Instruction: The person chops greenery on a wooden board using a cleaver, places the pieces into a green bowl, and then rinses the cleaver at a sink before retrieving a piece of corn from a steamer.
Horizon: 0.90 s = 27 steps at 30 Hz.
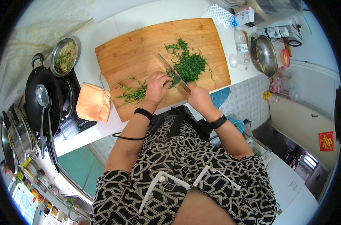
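On a wooden cutting board (131, 53) lies a bunch of leafy green stems (131, 92), its leafy end pinned under the curled fingers of my left hand (157, 87). My right hand (199, 97) grips the handle of a kitchen knife (168, 67). The blade slants across the greens just right of my left fingertips, its tip pointing to the far left. Beyond the blade, a heap of finely chopped greens (190, 67) covers the right part of the board, with a few looser leaves at its far edge.
Left of the board are a folded orange cloth (93, 102), a steel bowl of food (65, 57) and a black wok (32, 92) holding a ladle (42, 95). To the right stand a plastic bottle (241, 47) and a steel pan (264, 56). The white counter's front edge runs close to my body.
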### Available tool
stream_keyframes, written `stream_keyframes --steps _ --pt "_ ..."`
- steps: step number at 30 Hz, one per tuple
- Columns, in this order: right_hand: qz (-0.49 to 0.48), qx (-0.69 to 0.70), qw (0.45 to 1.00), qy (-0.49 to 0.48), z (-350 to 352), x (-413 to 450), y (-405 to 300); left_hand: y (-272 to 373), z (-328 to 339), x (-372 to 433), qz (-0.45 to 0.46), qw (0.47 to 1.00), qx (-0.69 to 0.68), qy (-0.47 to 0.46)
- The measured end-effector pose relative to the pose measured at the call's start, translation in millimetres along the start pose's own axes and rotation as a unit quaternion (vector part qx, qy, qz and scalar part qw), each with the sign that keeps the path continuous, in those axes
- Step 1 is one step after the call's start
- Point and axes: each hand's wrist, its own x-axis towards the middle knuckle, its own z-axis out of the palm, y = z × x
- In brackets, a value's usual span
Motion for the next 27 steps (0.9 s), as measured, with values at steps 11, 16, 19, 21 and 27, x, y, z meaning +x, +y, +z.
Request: stream_keyframes --steps 11,16,19,21,27 --pt "-0.001 -0.064 0.996 -0.070 8.5 0.2 -9.4 0.5 -1.3 1.2 -0.006 1.000 0.005 0.003" --pt "0.003 -0.071 0.993 -0.092 13.8 17.8 -13.2 -0.3 -1.3 -0.2 0.000 1.000 0.012 0.000" --pt "-0.005 -0.073 0.994 -0.084 23.3 33.6 -20.1 -4.9 -0.1 1.0 -0.017 1.000 -0.005 -0.007" --pt "-0.008 -0.066 0.996 -0.064 23.2 38.0 -22.3 -3.8 -0.2 0.3 -0.012 1.000 -0.020 -0.017" --pt "0.010 0.029 0.999 -0.014 19.7 36.8 -3.4 -0.5 -4.5 1.8 -0.032 0.998 -0.037 -0.034"
